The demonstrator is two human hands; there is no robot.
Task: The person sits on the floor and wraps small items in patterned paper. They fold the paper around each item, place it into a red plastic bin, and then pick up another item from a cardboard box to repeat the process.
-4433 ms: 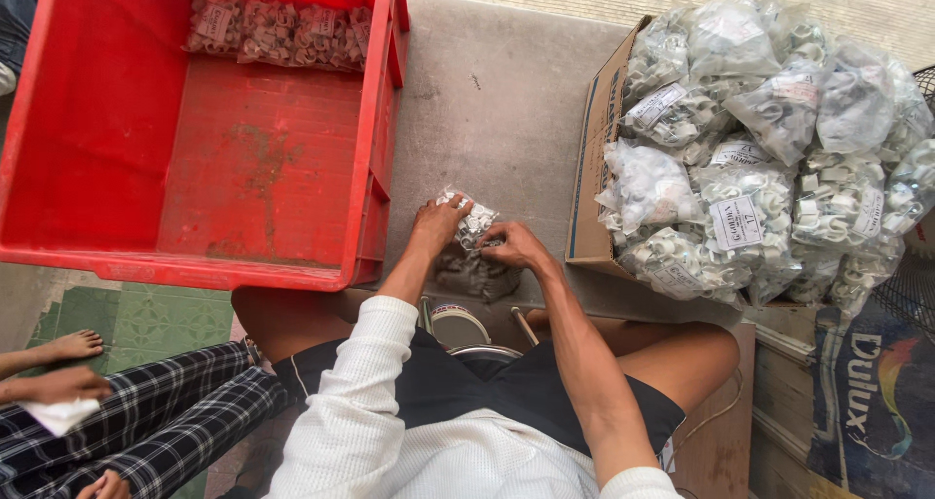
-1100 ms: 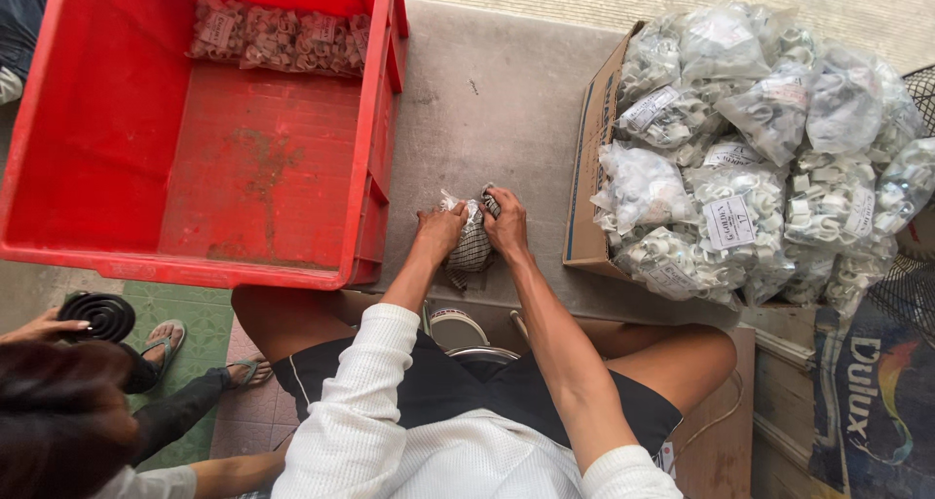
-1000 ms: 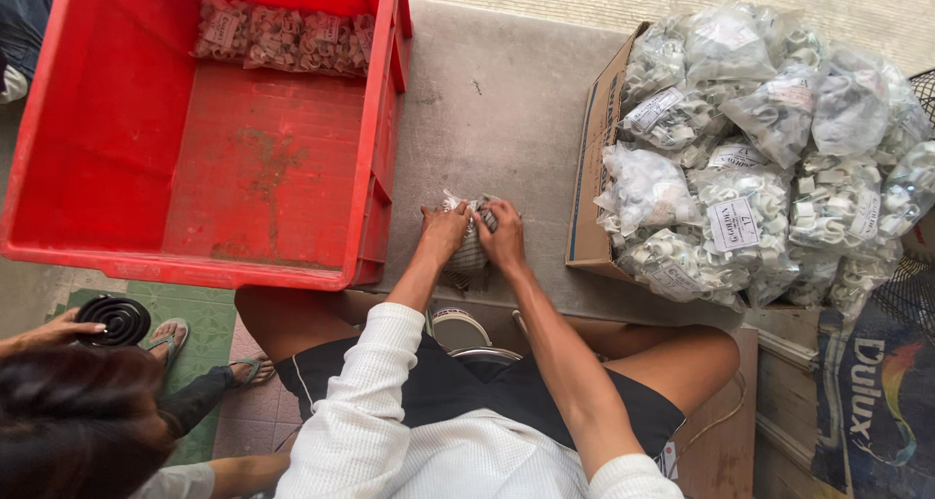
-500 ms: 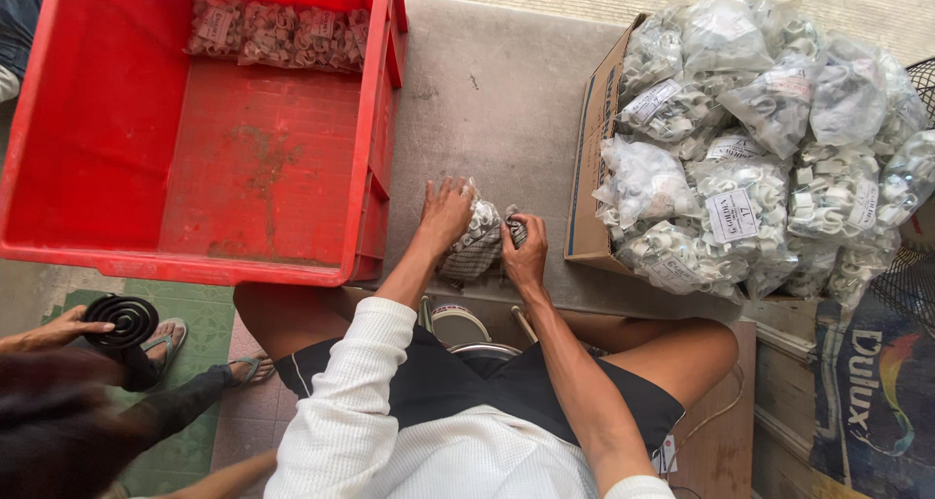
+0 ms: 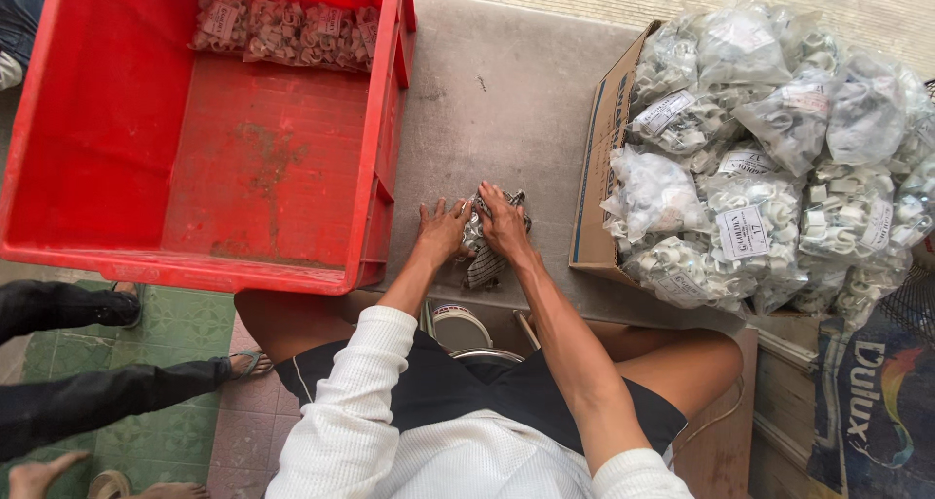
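Head view, as I see it from the remote station. Red crate (image 5: 146,168), upper left, holds a row of packed bags (image 5: 282,36) along its far wall. Cardboard box (image 5: 596,168), right, is heaped with clear bags of white clips (image 5: 769,158). Between them, on the grey surface (image 5: 497,90), my left hand (image 5: 440,231) and right hand (image 5: 504,224) press down on one small bag (image 5: 484,256) (fingers spread, grasping it from both sides).

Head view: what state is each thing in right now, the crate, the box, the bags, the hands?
Red crate: open, a row of bags along its far wall.
Cardboard box: open, heaped over the rim with filled bags.
Small bag: on the grey surface, pressed between both hands.
Left hand: fingers spread, on the bag.
Right hand: on the bag.
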